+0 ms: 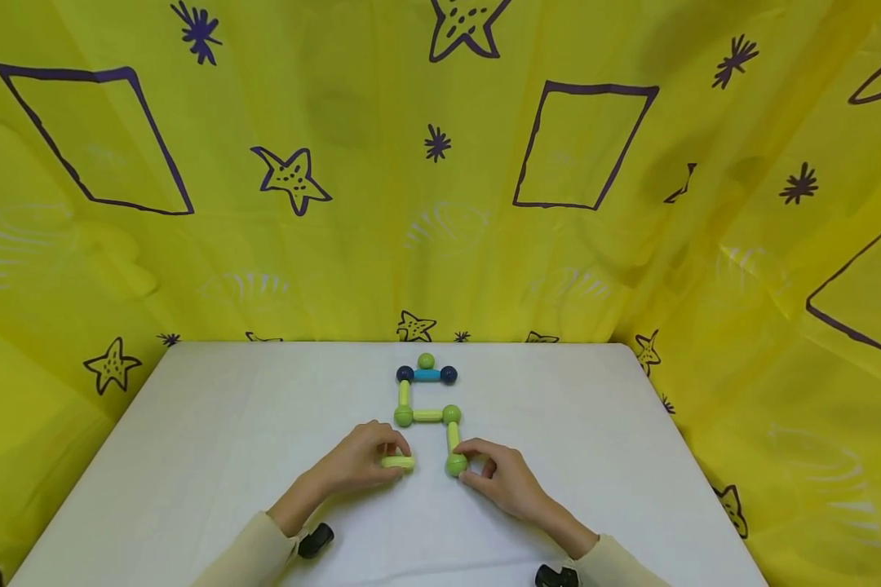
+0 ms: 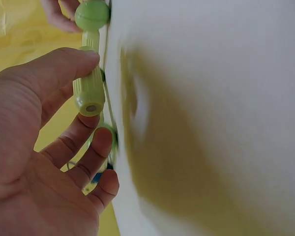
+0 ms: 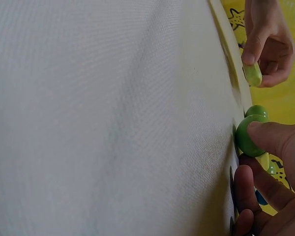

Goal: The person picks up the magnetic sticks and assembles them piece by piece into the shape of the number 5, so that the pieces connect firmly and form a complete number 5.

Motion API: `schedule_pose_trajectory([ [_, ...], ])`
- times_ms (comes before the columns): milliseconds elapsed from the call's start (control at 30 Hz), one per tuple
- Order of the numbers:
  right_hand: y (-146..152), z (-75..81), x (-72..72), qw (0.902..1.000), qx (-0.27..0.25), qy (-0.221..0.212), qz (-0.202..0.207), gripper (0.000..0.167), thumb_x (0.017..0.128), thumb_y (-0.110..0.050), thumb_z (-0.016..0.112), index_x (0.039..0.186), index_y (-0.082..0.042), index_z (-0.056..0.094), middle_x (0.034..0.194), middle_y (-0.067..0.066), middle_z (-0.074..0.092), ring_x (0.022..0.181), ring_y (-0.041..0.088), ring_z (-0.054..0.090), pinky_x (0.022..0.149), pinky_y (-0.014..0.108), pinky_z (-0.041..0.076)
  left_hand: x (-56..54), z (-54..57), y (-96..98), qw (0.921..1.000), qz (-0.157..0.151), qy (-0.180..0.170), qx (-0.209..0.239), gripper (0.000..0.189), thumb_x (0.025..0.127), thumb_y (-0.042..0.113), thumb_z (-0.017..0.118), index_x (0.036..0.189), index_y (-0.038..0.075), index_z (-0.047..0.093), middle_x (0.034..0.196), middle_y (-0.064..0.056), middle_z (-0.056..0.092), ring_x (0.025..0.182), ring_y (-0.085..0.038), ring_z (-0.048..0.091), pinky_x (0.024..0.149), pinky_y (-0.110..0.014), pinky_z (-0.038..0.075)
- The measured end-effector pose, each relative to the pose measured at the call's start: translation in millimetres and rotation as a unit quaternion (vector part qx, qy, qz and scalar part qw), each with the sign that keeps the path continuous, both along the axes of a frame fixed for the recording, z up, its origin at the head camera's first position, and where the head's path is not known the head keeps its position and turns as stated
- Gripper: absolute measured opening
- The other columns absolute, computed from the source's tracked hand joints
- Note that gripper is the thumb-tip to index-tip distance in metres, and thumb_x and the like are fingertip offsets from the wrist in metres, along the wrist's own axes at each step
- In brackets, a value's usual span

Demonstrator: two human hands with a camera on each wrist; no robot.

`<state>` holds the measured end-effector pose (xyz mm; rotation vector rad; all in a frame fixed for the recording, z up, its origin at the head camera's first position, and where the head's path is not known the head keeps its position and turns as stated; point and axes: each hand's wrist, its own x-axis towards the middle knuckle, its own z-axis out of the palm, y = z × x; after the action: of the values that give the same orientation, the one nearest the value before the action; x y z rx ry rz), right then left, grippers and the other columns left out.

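Observation:
Between thumb and fingers my left hand (image 1: 367, 458) pinches a pale green magnetic rod (image 1: 398, 462). In the left wrist view a small round grey metal spot shows on the near end of the rod (image 2: 90, 91). My right hand (image 1: 505, 479) grips a green ball (image 1: 456, 465) with thumb and fingers; in the right wrist view the thumb lies on the ball (image 3: 250, 135). From that ball a pale green rod (image 1: 453, 435) runs back to another green ball (image 1: 451, 414). A gap separates the left hand's rod from the gripped ball.
A crosswise pale green rod (image 1: 427, 416) leads to a green ball (image 1: 404, 417), then a rod (image 1: 405, 395) to a dark blue ball (image 1: 405, 374). A blue rod (image 1: 427, 376) joins a second dark blue ball (image 1: 449, 375). Behind it sits a green ball (image 1: 426, 360). Yellow curtains (image 1: 352, 261) surround the white table (image 1: 264, 408).

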<state>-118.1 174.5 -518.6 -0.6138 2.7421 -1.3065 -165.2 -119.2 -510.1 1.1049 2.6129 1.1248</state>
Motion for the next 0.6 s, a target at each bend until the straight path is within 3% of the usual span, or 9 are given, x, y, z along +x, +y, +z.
schedule_pose_trajectory([
  [300,0.8,0.2,-0.8,1.0000,-0.005,0.002,0.003,0.031,0.090,-0.011,0.080,0.119,-0.019,0.072,0.109,-0.004,0.072,0.059,0.002,0.052,0.056,0.023,0.046,-5.2,-6.2,25.6,0.9992,-0.005,-0.031,0.026,0.016,0.083,0.010,0.083,0.095,0.019,0.076,0.077,0.007,0.060,0.074,-0.008,0.050,0.070,-0.024,0.042],
  [600,0.8,-0.4,-0.5,0.9999,-0.013,0.008,0.007,0.031,0.090,-0.011,0.079,0.119,-0.018,0.072,0.109,-0.001,0.073,0.059,0.002,0.052,0.055,0.023,0.045,-5.8,-12.7,35.7,0.9985,-0.013,-0.026,0.047,0.016,0.083,0.008,0.084,0.095,0.014,0.075,0.078,0.005,0.061,0.073,-0.006,0.051,0.069,-0.022,0.044],
])
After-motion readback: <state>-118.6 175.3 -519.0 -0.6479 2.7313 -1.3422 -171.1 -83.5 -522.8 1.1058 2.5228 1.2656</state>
